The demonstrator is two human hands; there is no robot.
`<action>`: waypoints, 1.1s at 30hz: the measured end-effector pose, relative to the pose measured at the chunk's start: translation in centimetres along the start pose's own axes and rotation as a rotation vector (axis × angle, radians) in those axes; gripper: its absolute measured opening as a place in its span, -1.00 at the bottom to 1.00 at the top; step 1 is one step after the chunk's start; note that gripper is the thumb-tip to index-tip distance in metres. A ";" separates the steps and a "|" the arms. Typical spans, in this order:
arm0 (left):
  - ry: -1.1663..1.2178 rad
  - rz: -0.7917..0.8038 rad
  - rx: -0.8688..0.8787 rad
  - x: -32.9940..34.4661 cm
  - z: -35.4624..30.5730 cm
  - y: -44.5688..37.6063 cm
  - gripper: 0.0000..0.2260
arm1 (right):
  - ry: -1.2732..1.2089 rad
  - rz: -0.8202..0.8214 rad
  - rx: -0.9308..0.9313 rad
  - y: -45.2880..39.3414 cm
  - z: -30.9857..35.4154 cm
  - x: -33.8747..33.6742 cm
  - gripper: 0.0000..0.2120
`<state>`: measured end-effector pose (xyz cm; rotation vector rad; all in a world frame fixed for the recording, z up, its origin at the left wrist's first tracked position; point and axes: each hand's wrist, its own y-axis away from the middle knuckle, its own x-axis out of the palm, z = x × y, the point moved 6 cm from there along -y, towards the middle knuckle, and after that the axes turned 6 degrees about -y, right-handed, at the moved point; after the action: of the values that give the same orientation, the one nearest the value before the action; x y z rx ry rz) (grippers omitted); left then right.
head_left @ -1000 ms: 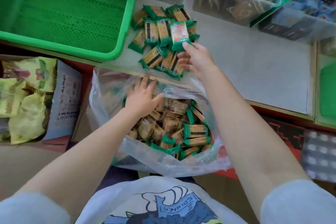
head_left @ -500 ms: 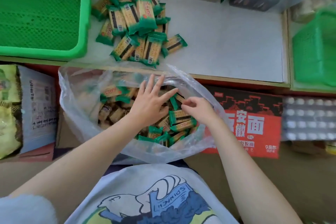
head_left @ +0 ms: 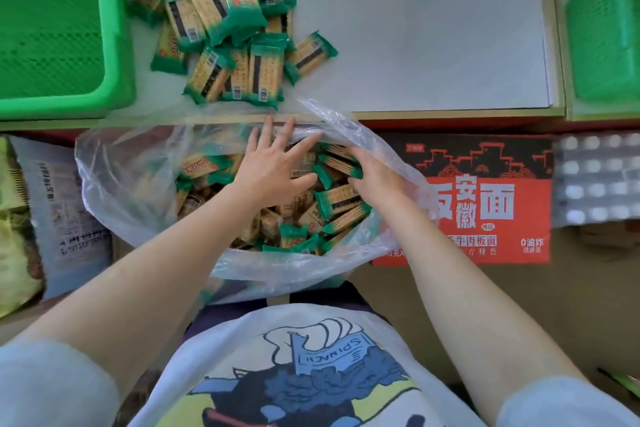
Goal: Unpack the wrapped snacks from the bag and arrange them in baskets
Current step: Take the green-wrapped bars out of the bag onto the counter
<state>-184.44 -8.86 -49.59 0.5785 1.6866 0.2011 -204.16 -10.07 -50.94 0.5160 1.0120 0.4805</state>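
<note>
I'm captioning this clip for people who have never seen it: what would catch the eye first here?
Both bare hands are in the clear plastic bag at centre: the left hand spread flat over the wrapped snacks, the right hand curled round green-ended packets. Above it, a heap of packets lies on the grey shelf, beside a green basket at the upper left.

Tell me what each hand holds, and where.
The right hand grips a snack in the bag by its near end. The left hand lies flat on the snacks, holding nothing.
</note>
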 end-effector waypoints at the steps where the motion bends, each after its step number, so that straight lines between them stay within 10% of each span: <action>1: 0.012 0.000 -0.005 0.0 0.0 0.0 -0.35 | -0.013 -0.009 -0.010 -0.1 0.0 0.1 -0.50; 17: 0.083 0.002 -0.004 0.3 0.9 0.1 -0.42 | 0.179 0.014 -0.083 0.3 1.4 -0.5 -0.79; 24: 0.152 -0.181 -0.142 -0.1 2.6 2.5 -0.42 | -0.188 0.008 0.034 2.6 2.2 -4.4 -0.90; 33: 0.839 -0.186 -0.357 -0.4 6.2 2.0 -0.44 | -1.012 0.215 0.090 0.4 7.5 -6.7 -0.94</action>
<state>-177.94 -8.48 -49.59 0.0440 2.4185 0.6618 -200.61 -15.11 -43.06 0.8328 0.0047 0.2936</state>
